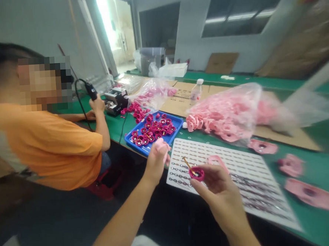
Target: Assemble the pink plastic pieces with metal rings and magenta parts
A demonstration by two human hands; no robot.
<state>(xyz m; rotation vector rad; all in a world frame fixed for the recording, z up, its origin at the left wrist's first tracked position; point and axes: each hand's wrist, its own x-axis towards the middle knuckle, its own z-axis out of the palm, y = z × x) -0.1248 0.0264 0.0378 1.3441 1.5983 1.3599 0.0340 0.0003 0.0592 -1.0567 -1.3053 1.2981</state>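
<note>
Head view: the right hand (pixel 220 188), palm turned up over the white parts sheet (pixel 239 166), pinches a magenta ring (pixel 197 173) with a thin brass pin (pixel 187 163) standing in it. The left hand (pixel 156 160) is raised beside the blue tray (pixel 139 147), its fingers curled around a pale pink piece (pixel 165 147).

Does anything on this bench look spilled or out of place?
Somewhat. Loose magenta rings lie on the green table behind the blue tray, not in it, and pale pink parts tumble from the open clear bag. The right hand pinches one ring; the left hand grips a pink piece.
</note>
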